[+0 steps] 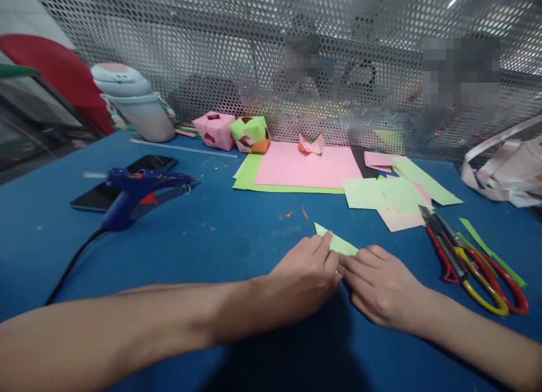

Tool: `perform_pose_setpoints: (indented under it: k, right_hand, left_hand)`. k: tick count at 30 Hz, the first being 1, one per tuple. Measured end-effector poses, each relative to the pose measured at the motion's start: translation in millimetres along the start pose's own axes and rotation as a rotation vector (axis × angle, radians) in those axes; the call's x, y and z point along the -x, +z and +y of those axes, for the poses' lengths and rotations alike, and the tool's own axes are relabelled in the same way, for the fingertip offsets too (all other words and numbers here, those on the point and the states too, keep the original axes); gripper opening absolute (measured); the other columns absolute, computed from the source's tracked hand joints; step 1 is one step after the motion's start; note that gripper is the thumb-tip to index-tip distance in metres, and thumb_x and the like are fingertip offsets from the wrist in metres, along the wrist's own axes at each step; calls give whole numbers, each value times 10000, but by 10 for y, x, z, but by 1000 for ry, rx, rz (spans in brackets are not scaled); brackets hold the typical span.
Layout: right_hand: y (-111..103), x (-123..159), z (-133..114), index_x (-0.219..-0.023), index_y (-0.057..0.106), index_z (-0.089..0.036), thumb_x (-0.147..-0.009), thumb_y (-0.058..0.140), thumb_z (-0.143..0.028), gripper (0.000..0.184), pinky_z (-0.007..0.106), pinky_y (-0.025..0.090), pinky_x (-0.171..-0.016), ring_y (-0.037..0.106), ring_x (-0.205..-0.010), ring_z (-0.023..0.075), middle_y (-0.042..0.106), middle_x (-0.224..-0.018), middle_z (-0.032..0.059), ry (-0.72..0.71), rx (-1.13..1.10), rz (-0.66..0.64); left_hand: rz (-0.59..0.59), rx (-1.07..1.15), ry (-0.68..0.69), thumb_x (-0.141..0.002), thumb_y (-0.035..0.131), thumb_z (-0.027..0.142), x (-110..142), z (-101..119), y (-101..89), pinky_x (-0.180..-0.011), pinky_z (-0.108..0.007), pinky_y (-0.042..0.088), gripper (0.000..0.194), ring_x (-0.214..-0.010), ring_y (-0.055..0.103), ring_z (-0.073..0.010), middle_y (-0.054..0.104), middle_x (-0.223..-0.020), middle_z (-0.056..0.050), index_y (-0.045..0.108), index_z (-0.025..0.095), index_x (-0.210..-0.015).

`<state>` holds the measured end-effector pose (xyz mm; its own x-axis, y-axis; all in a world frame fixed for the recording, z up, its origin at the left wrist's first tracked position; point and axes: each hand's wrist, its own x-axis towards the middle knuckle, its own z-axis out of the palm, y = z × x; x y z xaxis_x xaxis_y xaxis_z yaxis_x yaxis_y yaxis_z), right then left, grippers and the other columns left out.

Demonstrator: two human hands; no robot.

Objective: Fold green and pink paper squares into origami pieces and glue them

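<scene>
A small piece of light green paper, folded with a pointed corner, lies on the blue table between my hands. My left hand is closed on its near part, with the fingers curled and pressed down. From the other side my right hand grips the paper too, its fingers bent and touching my left fingertips. Both hands hide the paper's lower part. Beyond them lie light green sheets and a larger pink sheet over a green one.
To the right lie red-and-yellow scissors and a utility knife. At left, a blue glue gun rests over a black phone. Folded paper shapes and a bottle stand by the perforated metal screen.
</scene>
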<state>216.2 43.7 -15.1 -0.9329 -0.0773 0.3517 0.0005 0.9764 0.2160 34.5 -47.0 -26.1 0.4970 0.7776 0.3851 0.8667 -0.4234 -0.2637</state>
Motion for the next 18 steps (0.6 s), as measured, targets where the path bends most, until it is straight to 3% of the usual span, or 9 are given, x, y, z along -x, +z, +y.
perform_pose_setpoints:
  k: [6, 18]
  right_hand:
    - [-2, 16, 5, -1004, 670, -47, -857, 516, -186, 254, 387, 391, -667, 542, -819, 241, 680, -1064, 167, 6, -4, -14]
    - [-1, 17, 11, -1099, 646, -17, -867, 494, -180, 321, 397, 406, -694, 536, -847, 251, 674, -1109, 161, 3, 0, -19]
  left_hand:
    - [-15, -26, 6, -903, 459, 215, -12, -41, -1, -769, -437, 499, 188, -1042, 584, -350, 626, -1085, -243, 584, 75, -906]
    - [-92, 26, -86, -922, 477, 278, -58, -151, 80, -760, -442, 510, 246, -958, 611, -322, 606, -1146, -277, 580, 55, -910]
